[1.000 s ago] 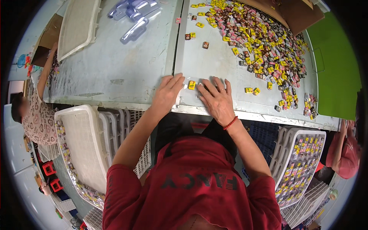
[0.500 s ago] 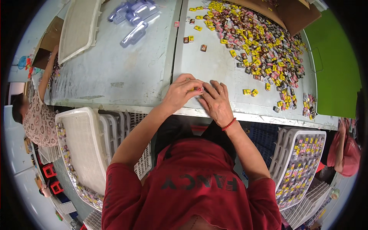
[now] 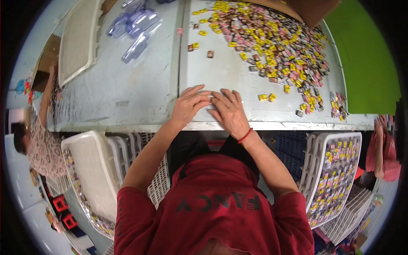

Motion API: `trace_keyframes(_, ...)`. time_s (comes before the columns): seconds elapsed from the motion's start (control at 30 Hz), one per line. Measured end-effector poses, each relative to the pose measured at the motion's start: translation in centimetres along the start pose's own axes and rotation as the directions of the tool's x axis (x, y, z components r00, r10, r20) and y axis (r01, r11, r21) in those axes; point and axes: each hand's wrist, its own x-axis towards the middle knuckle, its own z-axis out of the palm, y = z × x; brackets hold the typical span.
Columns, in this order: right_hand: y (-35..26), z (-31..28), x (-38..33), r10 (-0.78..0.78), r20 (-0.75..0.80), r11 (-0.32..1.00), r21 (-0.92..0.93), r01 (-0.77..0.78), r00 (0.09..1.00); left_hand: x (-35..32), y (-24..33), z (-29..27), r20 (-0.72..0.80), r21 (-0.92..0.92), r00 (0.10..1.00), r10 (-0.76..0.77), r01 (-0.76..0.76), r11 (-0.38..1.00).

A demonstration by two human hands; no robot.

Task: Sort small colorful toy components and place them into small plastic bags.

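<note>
At the front edge of the table, my left hand (image 3: 189, 106) and my right hand (image 3: 230, 111) meet, fingertips almost touching. The left fingers are bent together toward the right hand. My right fingers curve over toward the left ones, with the thumb drawn in below. A small pale bit shows between the fingertips; what they hold is mostly hidden. Beyond and to the right spreads a large heap of small block-shaped pieces (image 3: 272, 46) in yellow, pink, black and brown. Two yellow pieces (image 3: 267, 97) lie nearest my right hand.
Clear plastic blister shells (image 3: 135, 46) and a white tray (image 3: 78, 42) lie on the left tabletop. White crates (image 3: 91, 170) stand below left; a filled tray (image 3: 335, 178) stands below right. A cardboard box (image 3: 314, 10) is at the back. Other people work at both sides.
The view has shifted, so the table's things sit further left in the picture. Yellow and pink bits seen at my left fingertips are now out of sight. My hands stay together.
</note>
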Motion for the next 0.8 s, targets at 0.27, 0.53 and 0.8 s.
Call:
trace_keyframes(0.27,-0.3,0.3,0.1,-0.019,0.012,1.0,0.012,0.019,1.0,-1.6,-0.4,0.3,-0.063,-0.003,0.996,-0.07,0.07,0.998)
trace_keyframes(0.53,-0.2,0.2,0.1,-0.003,0.012,1.0,0.006,0.003,1.0,-1.0,-0.3,0.2,-0.115,0.152,0.991,0.071,-0.053,0.987)
trace_keyframes(0.8,-0.3,0.2,-0.2,0.006,0.014,1.0,-0.006,-0.006,1.0,-1.4,-0.5,0.2,-0.077,0.26,0.99,0.122,-0.098,0.961)
